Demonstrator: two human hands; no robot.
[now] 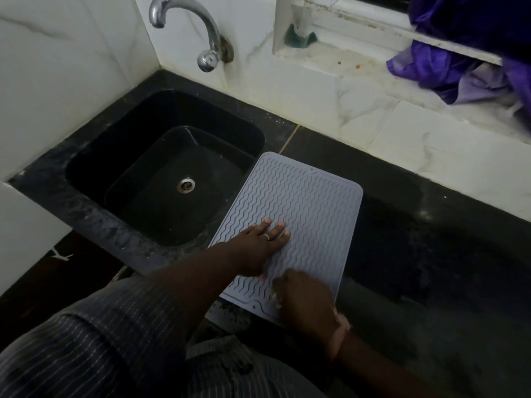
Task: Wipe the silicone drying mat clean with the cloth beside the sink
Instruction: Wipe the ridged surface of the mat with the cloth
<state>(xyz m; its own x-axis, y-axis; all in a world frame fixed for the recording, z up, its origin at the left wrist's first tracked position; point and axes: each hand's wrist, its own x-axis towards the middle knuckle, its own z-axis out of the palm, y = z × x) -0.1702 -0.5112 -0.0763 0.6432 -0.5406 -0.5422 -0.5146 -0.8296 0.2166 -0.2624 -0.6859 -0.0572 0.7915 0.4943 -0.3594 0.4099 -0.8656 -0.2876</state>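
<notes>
Two hands on a grey mat beside a black sink.

Head view: silicone drying mat (301,214), grey with wavy ridges, flat on the dark counter (431,225), just right of the black sink (86,156), its left edge at the sink rim and its near corner sticking out past the counter edge. Left hand (265,239) flat on the mat, fingers straight and a little apart, a ring (266,237) on one finger. Right hand (304,300) on the near part of the mat, blurred, fingers bent down onto it; holding something or not, cannot tell. Pale band (340,333) at the right wrist. Silver tap (184,27) on the white wall above the sink. Purple cloth (448,67) on the window ledge, well apart from the mat. Striped sleeve (129,326) at the bottom.
</notes>
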